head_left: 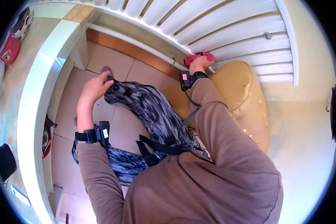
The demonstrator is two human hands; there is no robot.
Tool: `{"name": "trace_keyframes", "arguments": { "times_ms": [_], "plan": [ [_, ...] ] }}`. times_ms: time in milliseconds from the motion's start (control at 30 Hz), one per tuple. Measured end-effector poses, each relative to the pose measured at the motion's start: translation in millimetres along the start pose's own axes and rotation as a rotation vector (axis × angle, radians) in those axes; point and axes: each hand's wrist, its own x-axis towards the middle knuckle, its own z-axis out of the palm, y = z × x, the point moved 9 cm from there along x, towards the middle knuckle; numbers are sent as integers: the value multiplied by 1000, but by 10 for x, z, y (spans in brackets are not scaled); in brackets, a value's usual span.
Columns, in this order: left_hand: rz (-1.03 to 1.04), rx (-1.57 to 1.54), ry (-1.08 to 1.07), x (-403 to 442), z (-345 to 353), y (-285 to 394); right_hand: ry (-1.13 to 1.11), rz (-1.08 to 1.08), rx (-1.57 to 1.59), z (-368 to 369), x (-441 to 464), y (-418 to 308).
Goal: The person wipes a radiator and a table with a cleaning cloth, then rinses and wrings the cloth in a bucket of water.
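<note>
My left hand (96, 89) is closed at the end of a black-and-grey patterned trouser leg (149, 104), its fingers pinching the dark fabric there. Just beyond the fingertips shows a small grey-brown rounded shape (106, 70), perhaps the toe of a footwear item. Over by the white slats, my right hand (201, 63) is wrapped round a bunched red cloth (210, 56), which sticks out on both sides of the fingers. Black straps with small devices sit on both wrists.
White slats (227, 28) run across the top. A tan padded seat (242, 89) stands at the right, beside a pale wall. On the left is a white-edged table (35, 93) with a red item (10, 48) and a phone (20, 195). Pinkish tiles (74, 87) cover the floor.
</note>
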Motion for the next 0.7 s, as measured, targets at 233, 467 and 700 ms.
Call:
{"name": "trace_keyframes", "arguments": {
  "times_ms": [233,467,700],
  "plan": [
    [-59,50,-37,-13,40,-30,-287,-310,-449,120,-218,65],
    [-84,107,-94,41,105,-67,-406,-424,-833,201,-235,-180],
    [-4,92,-36,51,-10,86,-645,-684,-1289,431,-148,-283]
  ]
}}
